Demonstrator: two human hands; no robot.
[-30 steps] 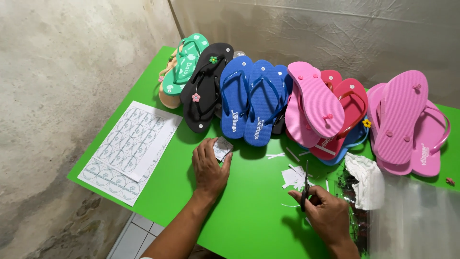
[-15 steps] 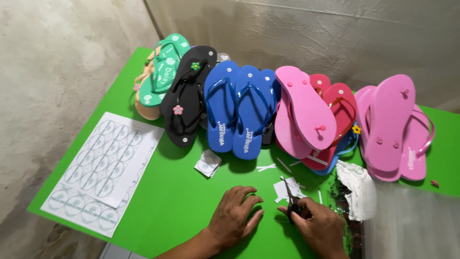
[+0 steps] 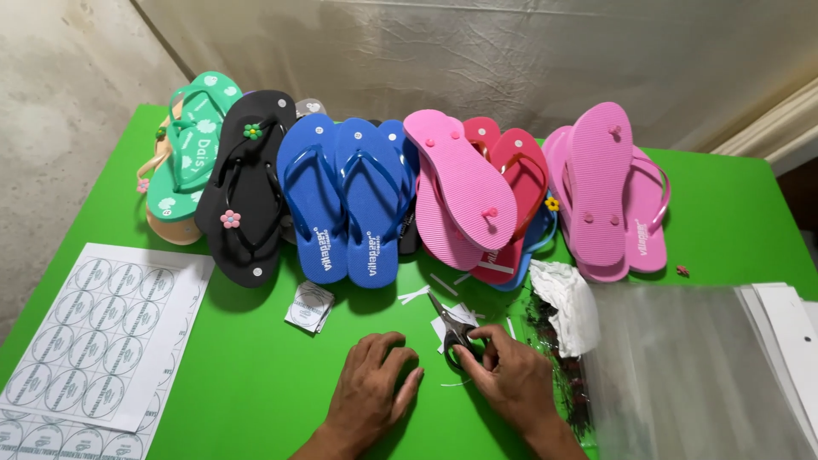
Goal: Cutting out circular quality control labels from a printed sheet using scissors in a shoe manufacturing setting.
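Head view: we look down on a green table. Our left hand lies flat on it at 6 o'clock, palm down, fingers loosely spread, holding nothing. Just to its right, our right hand grips the handles of small scissors, blades pointing to 11 o'clock over white paper scraps; we cannot tell whether the blades are parted.

At 4 o'clock lies a stack of clear plastic bags; what is in them, we cannot tell. White cards sit under its right edge, and a crumpled white wrapper rests at its left edge.

At 8 o'clock lie sticker sheets, white, printed with rows of round labels; a second sheet peeks out below the first. One small cut label pack lies at 10 o'clock from the left hand.

Along the wall, from 10 to 2 o'clock, flip-flops lean in a row: green, black with flower charms, two blue, pink, red, and another pink pair.
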